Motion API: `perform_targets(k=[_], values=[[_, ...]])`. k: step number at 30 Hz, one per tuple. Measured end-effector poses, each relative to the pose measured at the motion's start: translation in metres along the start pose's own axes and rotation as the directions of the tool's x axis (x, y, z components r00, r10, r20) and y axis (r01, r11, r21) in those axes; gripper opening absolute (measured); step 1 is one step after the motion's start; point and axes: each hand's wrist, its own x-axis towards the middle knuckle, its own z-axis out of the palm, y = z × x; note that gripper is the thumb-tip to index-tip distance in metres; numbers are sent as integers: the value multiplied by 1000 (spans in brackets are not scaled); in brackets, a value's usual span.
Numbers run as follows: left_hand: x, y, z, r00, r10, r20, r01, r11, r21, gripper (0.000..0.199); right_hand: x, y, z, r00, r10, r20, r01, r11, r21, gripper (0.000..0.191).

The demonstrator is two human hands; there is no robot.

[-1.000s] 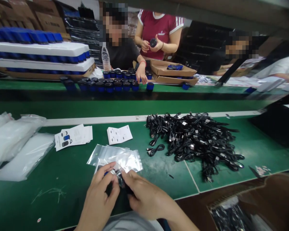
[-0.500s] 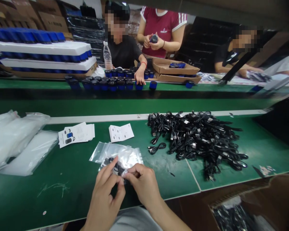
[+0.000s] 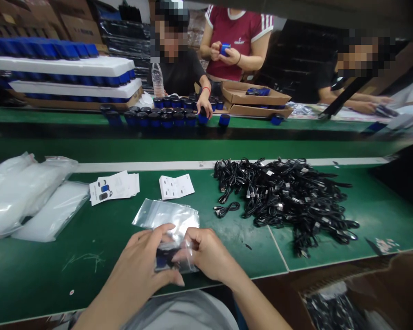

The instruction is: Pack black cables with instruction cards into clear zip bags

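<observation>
One small clear plastic bag (image 3: pixel 182 263) with dark contents sits low over the green worktop (image 3: pixel 131 247), pinched in two grips, left hand (image 3: pixel 137 256) and right hand (image 3: pixel 208 254). Beyond lies one folded white leaflet (image 3: pixel 176 186).

A green worktable (image 3: pixel 131 247) bears packing supplies and a broad heap of black cables (image 3: pixel 282 197).
At the left end lie bulging plastic packs (image 3: pixel 13 192) and, beside them, a flatter white pack (image 3: pixel 53 214); next come overlapping printed leaflets (image 3: pixel 113 189), then a folded booklet (image 3: pixel 176 187), partly open, with small drawings on it. Clear zip bags (image 3: pixel 165 214) overlap near the front, just below the booklet. One coiled cable (image 3: pixel 227 209) sits apart, just left of the heap. A pale strip (image 3: pixel 141 166) runs behind everything, a thin seam (image 3: pixel 278 248) crosses the front, and scratches (image 3: pixel 84 261) and a small round sticker (image 3: pixel 72 292) mark the near left surface.
</observation>
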Motion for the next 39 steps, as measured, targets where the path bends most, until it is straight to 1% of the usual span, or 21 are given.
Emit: perform_targets(k=[1, 2, 3, 4, 5, 6, 7, 9, 11, 13, 16, 18, 19, 21, 23, 27, 30, 33, 36, 37, 39], values=[[2, 0, -3, 998, -48, 49, 50, 998, -43, 59, -2, -3, -2, 999, -27, 43, 25, 999, 44, 17], [4, 0, -4, 993, -73, 91, 82, 992, -96, 49, -3, -5, -4, 997, -45, 63, 37, 993, 114, 9], [5, 1, -5, 990, -83, 114, 101, 983, -156, 35, -4, -7, -6, 997, -48, 65, 34, 978, 205, 6], [5, 2, -4, 989, -92, 112, 115, 970, -215, 24, -6, -8, -7, 997, -40, 59, 20, 953, 301, 10], [5, 3, -2, 991, -103, 89, 124, 955, -269, 19, -7, -9, -7, 998, -23, 55, 1, 925, 380, 14], [4, 4, 0, 991, -120, 55, 131, 939, -317, 19, -9, -9, -7, 998, -7, 54, -16, 907, 420, 19], [4, 5, 2, 990, -141, 22, 139, 924, -355, 20, -10, -8, -7, 999, 0, 50, -21, 910, 414, 22], [3, 4, 7, 985, -170, -15, 149, 903, -402, 22, -12, -6, -5, 1000, 3, 10, -6, 949, 314, 21], [3, 3, 11, 985, -171, -18, 147, 891, -429, 22, -13, -4, -3, 998, 2, -69, 12, 977, 212, 10], [2, 1, 14, 986, -165, 3, 147, 868, -474, 22, -13, -4, -1, 992, -21, -125, 42, 984, 171, 14], [0, -3, 15, 977, -212, 24, 182, 767, -616, 24, -11, -3, -2, 985, -63, -158, 84, 988, 127, 17], [-1, -6, 14, 963, -268, -8, 195, 718, -668, 25, -10, -3, -4, 980, -47, -193, 72, 990, 122, 14], [-1, -8, 12, 958, -286, -38, 189, 721, -667, 25, -9, -3, -5, 978, -33, -205, 61, 990, 128, 12], [-2, -10, 10, 957, -277, -87, 161, 757, -634, 22, -9, -3, -7, 977, -24, -212, 53, 990, 130, 12], [-2, -11, 7, 964, -240, -111, 127, 788, -603, 21, -10, -4, -8, 977, -53, -206, 75, 992, 98, 11], [-4, -11, 8, 974, -170, -149, 55, 816, -575, 18, -13, -6, -9, 968, -134, -214, 142, 990, 24, 12], [-6, -10, 12, 968, -133, -214, -7, 835, -550, 16, -14, -7, -10, 959, -160, -236, 165, 986, 1, 12], [-6, -6, 14, 953, -121, -277, -51, 839, -541, 16, -14, -6, -8, 958, -158, -238, 174, 984, 47, 11], [-5, 2, 17, 933, -167, -318, -44, 826, -561, 20, -11, -6, 1, 958, -184, -218, 216, 967, 132, 12], [-4, 4, 19, 927, -194, -320, -23, 823, -567, 22, -10, -6, 6, 952, -187, -242, 230, 960, 161, 15], [-3, 9, 25, 923, -232, -306, 24, 829, -558, 25, -7, -5, 18, 927, -166, -337, 246, 946, 212, 20]])
